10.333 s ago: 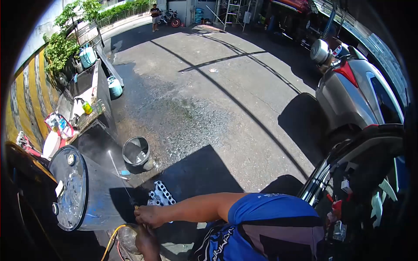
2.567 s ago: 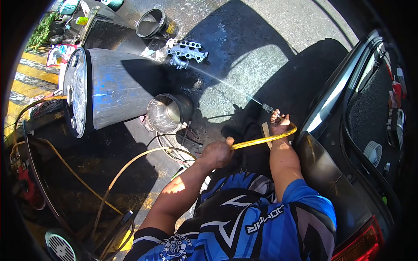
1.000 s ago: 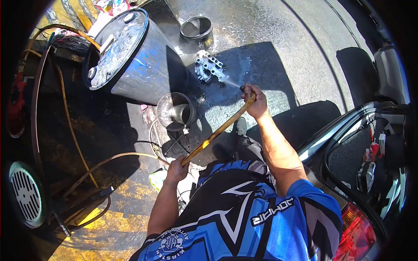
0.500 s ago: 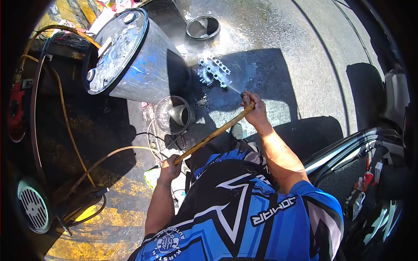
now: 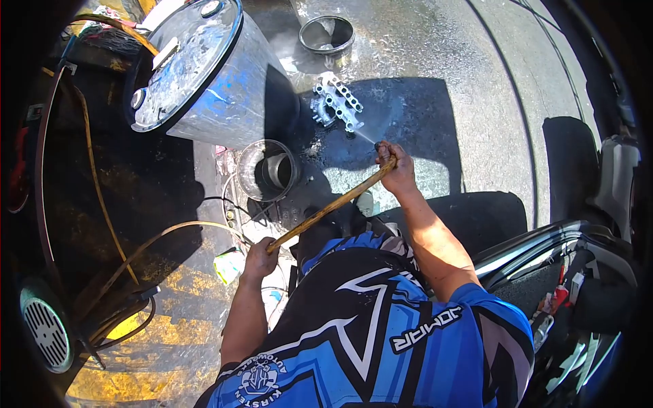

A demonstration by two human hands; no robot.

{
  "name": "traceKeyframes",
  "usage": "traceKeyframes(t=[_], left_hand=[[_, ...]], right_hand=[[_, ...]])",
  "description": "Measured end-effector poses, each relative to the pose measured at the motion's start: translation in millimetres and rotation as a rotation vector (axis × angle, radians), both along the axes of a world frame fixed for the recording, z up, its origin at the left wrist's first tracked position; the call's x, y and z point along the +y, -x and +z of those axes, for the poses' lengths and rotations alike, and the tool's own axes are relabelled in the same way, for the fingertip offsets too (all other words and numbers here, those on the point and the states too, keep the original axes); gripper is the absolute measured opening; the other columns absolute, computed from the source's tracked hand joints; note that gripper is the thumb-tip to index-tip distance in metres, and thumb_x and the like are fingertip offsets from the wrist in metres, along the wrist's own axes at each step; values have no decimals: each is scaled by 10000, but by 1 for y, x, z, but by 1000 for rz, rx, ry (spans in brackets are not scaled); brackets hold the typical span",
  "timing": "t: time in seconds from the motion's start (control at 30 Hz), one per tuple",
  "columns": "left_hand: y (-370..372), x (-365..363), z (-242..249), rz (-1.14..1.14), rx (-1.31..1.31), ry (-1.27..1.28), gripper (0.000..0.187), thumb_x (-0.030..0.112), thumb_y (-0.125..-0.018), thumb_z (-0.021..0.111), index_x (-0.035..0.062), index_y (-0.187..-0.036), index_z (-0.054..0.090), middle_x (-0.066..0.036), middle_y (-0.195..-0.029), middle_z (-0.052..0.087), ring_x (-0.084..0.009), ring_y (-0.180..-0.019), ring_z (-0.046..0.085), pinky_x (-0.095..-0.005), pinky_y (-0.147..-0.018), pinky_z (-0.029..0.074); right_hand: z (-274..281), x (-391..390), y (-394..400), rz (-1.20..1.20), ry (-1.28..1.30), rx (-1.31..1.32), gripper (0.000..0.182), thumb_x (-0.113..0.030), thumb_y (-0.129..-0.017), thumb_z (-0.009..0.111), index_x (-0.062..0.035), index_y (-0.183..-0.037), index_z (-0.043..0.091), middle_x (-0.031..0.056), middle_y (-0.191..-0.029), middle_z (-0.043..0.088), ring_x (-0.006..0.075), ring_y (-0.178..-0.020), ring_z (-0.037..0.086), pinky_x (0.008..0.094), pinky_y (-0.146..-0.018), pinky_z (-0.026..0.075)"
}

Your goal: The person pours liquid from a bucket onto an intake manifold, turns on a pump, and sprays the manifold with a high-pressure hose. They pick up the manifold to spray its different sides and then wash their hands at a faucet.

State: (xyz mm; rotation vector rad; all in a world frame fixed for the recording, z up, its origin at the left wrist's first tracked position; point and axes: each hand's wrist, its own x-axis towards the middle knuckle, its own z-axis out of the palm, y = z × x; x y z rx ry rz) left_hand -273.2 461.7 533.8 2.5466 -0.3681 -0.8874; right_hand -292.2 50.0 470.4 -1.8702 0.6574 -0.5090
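My right hand (image 5: 396,168) is closed around the end of a yellow-brown hose (image 5: 333,206). From its tip a thin jet of water shoots up and left. The jet strikes a silver metal engine manifold (image 5: 338,102) with a row of round ports, lying on the wet ground. Further back along the same hose, my left hand (image 5: 258,260) grips it near my waist. The hose hangs in a straight slant between both hands. Part of the nozzle end is hidden by my right fingers.
A big blue-grey drum (image 5: 224,109) stands left of the manifold. Behind it is a black bucket (image 5: 327,52); a clear-walled bucket (image 5: 243,170) stands nearer me. More hose (image 5: 102,183) loops at left beside a machine with a vented cover (image 5: 46,330). An open car door (image 5: 544,272) is at right.
The view has shifted a little, so the drum and buckets sit slightly differently in it. Both hands keep their hold on the hose, and the jet still hits the manifold.
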Motion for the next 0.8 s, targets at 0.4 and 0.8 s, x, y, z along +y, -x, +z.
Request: traceKeyframes(t=[0.4, 0.8], left_hand=[[10, -3, -7, 69, -14, 13, 203, 177, -908, 644, 33, -1049, 656, -235, -845, 686, -410, -801, 678, -444, -712, 538], [11, -9, -10, 103, -21, 15, 193, 173, -901, 645, 27, -1028, 655, -239, -832, 680, -419, -790, 671, -441, -697, 536]], right_hand=[[-10, -7, -25, 73, -122, -85, 197, -172, -949, 649, 4, -1033, 670, 163, -907, 714, 250, -809, 709, 339, -729, 539], [-9, -13, -33, 110, -53, -96, 215, -171, -946, 647, 5, -1068, 667, 164, -918, 709, 265, -825, 709, 341, -744, 539]])
